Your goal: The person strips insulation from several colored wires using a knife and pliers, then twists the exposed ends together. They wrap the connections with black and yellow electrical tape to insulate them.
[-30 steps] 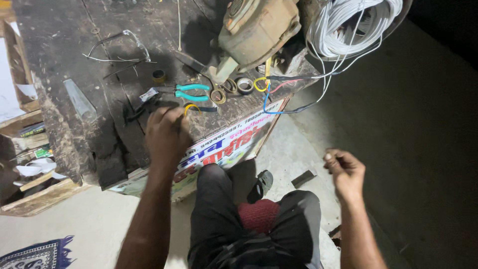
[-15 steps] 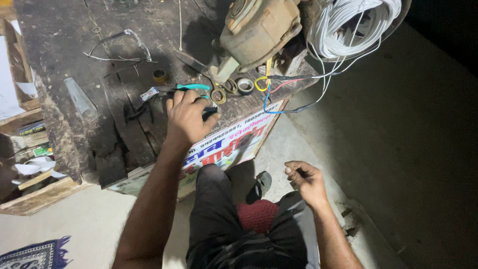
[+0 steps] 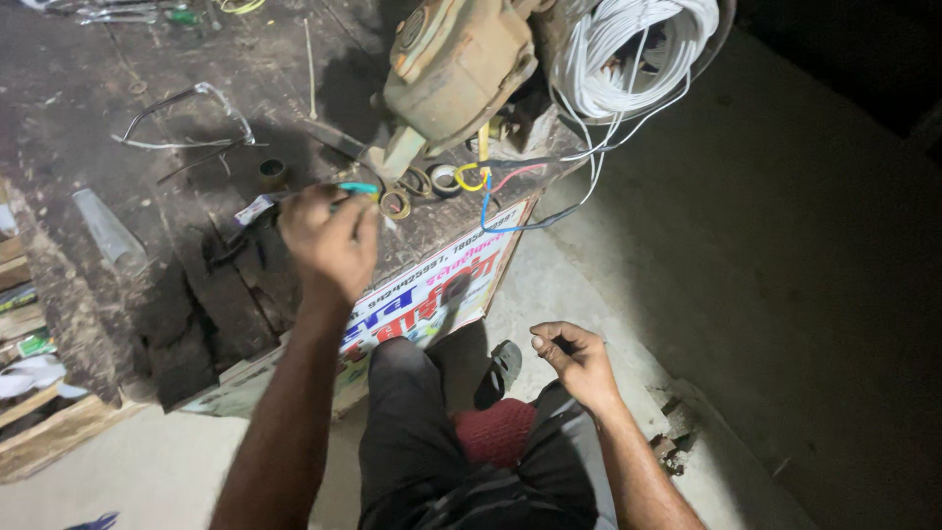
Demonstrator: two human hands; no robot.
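My left hand reaches over the dark, worn workbench. It is closed around teal-handled pliers, and only a handle tip shows past the fingers. Just beyond the hand lie small tape rolls, a yellow wire loop and a blue wire. My right hand hangs low beside my knee, away from the bench. Its fingers are curled in and nothing shows in them.
A tan metal motor housing and a coil of white cable sit at the bench's far end. A bent wire and clear plastic piece lie left. A printed board fronts the bench. Wooden crates stand at left.
My left hand moved forward onto the pliers and closed over them. My right hand dropped lower and came in toward my knee.
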